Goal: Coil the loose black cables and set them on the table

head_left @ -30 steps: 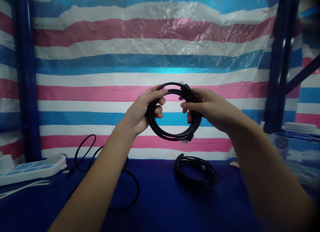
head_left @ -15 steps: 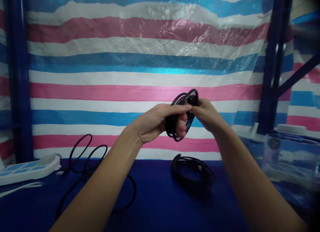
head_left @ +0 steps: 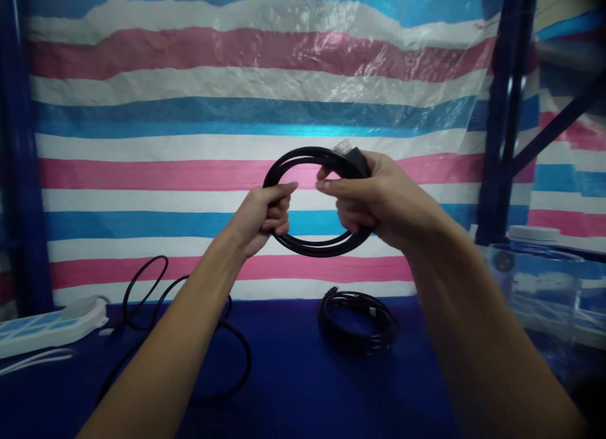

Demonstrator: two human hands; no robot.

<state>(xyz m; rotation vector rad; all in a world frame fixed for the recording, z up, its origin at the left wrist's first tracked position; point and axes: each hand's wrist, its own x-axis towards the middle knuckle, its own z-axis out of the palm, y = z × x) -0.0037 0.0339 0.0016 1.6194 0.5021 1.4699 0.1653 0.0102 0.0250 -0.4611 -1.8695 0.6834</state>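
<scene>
A coiled black cable (head_left: 312, 245) is held up in front of me as a wide ring. The fingers of my left hand (head_left: 267, 215) are wrapped round its left side, with the thumb pointing right. On the opposite side, my right hand (head_left: 374, 190) grips the coil near a black connector (head_left: 356, 161) with a clear cap at its end. A gap separates the two thumbs inside the ring. Below the hands, another coiled black cable (head_left: 348, 347) lies on the blue tabletop (head_left: 284, 369).
A loose black cable (head_left: 249, 357) sprawls at the left, partly behind my left forearm. Beyond it sits a white power strip (head_left: 52, 330) with a white cord (head_left: 42, 358). At the right stands a clear plastic container (head_left: 544, 294). Striped sheeting (head_left: 189, 174) hangs behind, between blue posts.
The bundle has opened out into a wide ring facing me. My hands have moved apart, the left one leftward, and the connector now shows by the right hand. The view has shifted slightly right.
</scene>
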